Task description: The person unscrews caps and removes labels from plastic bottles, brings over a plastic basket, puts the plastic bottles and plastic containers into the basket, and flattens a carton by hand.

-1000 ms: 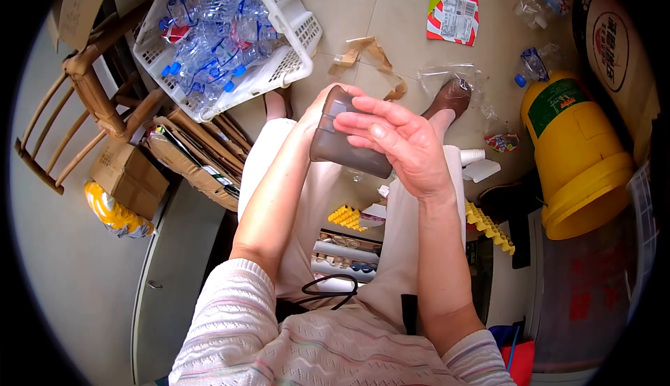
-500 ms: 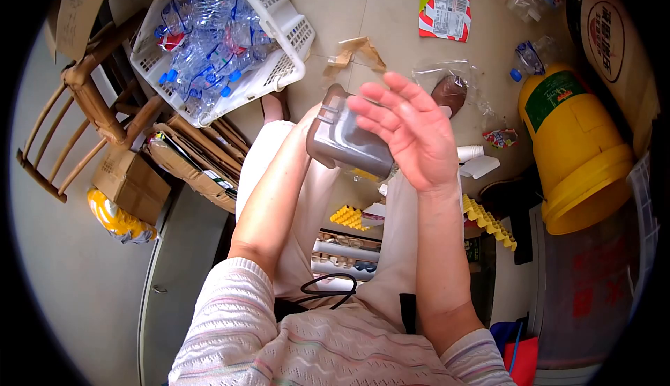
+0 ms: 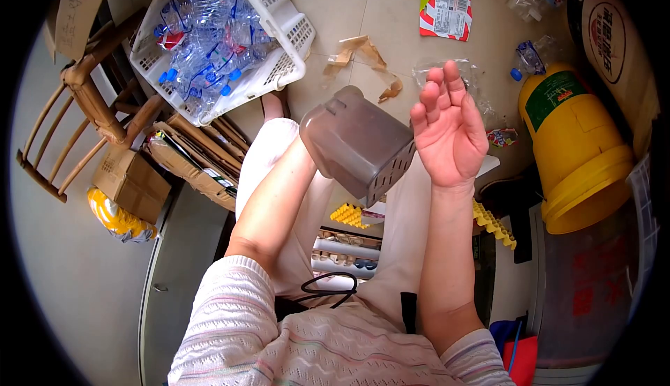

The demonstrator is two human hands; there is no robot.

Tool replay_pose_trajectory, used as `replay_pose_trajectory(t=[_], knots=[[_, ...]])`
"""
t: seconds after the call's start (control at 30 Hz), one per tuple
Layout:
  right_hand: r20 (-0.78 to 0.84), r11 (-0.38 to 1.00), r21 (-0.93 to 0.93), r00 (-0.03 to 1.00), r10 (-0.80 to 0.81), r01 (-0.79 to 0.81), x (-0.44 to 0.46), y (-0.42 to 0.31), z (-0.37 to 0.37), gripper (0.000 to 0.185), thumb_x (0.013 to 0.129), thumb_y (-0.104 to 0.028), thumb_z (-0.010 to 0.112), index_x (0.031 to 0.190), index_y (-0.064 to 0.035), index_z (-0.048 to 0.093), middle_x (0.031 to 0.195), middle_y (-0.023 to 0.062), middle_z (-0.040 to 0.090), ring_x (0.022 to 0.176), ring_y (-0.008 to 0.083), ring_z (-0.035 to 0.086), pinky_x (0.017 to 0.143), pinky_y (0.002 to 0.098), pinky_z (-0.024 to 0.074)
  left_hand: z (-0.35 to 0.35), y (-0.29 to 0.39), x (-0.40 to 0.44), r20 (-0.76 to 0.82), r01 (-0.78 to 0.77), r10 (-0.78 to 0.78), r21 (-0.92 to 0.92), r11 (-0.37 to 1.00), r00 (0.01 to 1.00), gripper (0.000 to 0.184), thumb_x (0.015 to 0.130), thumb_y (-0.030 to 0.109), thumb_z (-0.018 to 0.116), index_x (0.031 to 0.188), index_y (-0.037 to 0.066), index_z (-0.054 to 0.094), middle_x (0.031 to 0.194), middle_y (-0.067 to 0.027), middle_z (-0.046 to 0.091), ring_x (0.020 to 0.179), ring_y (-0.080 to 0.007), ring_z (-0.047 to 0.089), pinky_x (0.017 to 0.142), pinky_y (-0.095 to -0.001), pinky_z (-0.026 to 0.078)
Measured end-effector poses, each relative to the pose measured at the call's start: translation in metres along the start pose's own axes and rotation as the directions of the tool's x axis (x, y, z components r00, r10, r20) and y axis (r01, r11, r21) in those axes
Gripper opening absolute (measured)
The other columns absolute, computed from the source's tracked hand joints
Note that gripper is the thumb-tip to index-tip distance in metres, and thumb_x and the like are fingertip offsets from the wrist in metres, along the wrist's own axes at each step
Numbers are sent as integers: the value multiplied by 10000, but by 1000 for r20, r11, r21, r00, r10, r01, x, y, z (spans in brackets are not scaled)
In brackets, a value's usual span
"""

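A translucent grey-brown plastic utensil holder [image 3: 359, 135] is held up above my knees, tilted, its slotted base turned to the lower right. My left hand [image 3: 304, 157] supports it from behind on the left. The holder hides nearly all of that hand, including its fingers. Just right of the holder is my right hand [image 3: 450, 135], palm up and fingers stretched out, holding nothing. Its fingers come close to the holder's right edge; whether they touch it I cannot tell.
A white crate [image 3: 279, 72] full of empty plastic bottles stands at upper left, beside a bamboo chair [image 3: 94, 100] and flattened cardboard [image 3: 192, 166]. Brown paper scraps [image 3: 359, 51] and a red-white packet [image 3: 445, 13] lie on the floor. At right lies a yellow bucket [image 3: 576, 142].
The holder has turned, bringing its slotted base into view. My right hand has moved right, away from in front of it, and its palm has rolled upward.
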State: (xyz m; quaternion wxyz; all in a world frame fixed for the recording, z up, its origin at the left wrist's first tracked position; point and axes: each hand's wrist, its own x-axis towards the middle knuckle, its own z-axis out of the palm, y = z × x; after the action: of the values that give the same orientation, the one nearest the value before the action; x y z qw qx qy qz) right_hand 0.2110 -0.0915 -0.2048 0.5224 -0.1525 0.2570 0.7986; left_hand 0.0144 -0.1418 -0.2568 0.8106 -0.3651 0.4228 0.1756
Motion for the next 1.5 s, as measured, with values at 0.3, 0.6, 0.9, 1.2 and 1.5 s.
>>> replay_pose_trajectory(t=[0.3,0.6,0.9,1.2,1.5], knots=[[1,1000,1,1000,4,-4,0,-1,0,428,935,-150,383,1342,-49,296,1329,133,399,1182,247,463,986,426,378,2,-7,-3,-2,-1,0,-43,999,1000,195,836,180,496,892,29,605,818,-82,624,688,-163,600,635,-282,502],[10,1000,15,1000,25,-25,1,1,3,444,936,-170,387,1351,-53,278,1338,135,390,1189,247,455,996,433,369,3,-8,-2,-12,-5,4,-59,998,1000,199,838,189,501,901,30,604,821,-78,625,691,-163,601,633,-285,501],[-72,998,-58,997,7,-11,2,7,5,410,928,-177,412,1304,-35,337,1240,187,468,1120,324,501,945,438,423,2,3,-5,-59,-22,22,0,1000,998,205,840,198,507,909,30,603,825,-75,625,694,-163,601,632,-288,500],[-148,964,-265,989,-9,-31,3,12,9,395,915,-150,439,1280,-15,370,1191,186,504,1076,334,530,901,421,454,-1,16,-12,-149,-39,59,136,990,987,211,843,207,512,917,31,601,828,-72,626,697,-163,602,630,-291,499],[-278,884,-459,960,-43,-94,7,22,18,339,909,-113,461,1228,-1,430,1117,178,551,990,307,585,832,363,493,5,29,-5,-80,-98,355,884,456,932,201,730,217,603,793,27,627,760,-76,637,692,-164,589,654,-298,469]])
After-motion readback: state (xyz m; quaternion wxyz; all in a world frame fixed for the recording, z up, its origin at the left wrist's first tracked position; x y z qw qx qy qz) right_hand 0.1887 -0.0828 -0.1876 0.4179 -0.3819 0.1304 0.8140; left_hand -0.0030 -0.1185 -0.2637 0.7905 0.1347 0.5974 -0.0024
